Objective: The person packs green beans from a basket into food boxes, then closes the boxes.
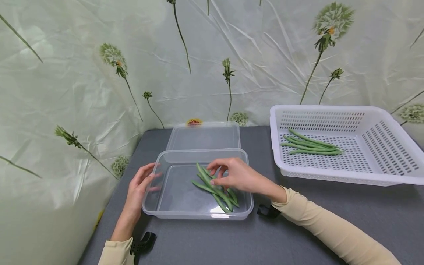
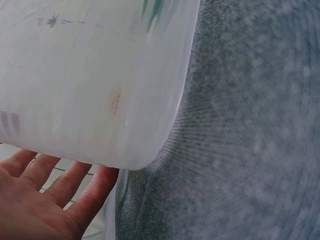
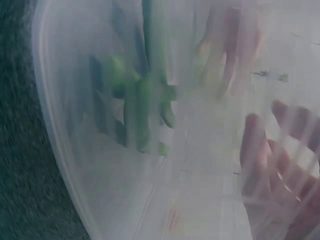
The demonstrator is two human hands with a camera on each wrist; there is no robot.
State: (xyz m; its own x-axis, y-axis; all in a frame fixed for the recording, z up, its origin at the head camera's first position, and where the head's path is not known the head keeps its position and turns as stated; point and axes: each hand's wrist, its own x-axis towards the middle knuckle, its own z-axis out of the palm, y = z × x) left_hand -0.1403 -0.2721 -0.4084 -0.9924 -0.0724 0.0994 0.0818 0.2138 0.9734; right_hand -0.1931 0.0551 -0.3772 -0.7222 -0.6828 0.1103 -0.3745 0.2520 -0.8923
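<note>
A: Start with the grey desk (image 1: 331, 228). The white slotted basket (image 1: 381, 121) sits at its right side with a few green beans (image 1: 309, 146) in it, well apart from the clear plastic container (image 1: 165, 213) nearer the left, whose lid (image 1: 203, 137) lies flat just behind it.

B: And the hands?

A: The left hand (image 1: 139, 191) rests with straight, relaxed fingers against the container's left wall, holding nothing. The right hand (image 1: 236, 176) is over the container, fingers curled down onto the green beans in it (image 1: 212, 187); it seems to pinch one, though the wrist view is too blurred to confirm.

B: What could slip?

A: The container looks light. I'd judge a sideways tug could slide it, or a loose pinch drop a bean onto the desk.
</note>
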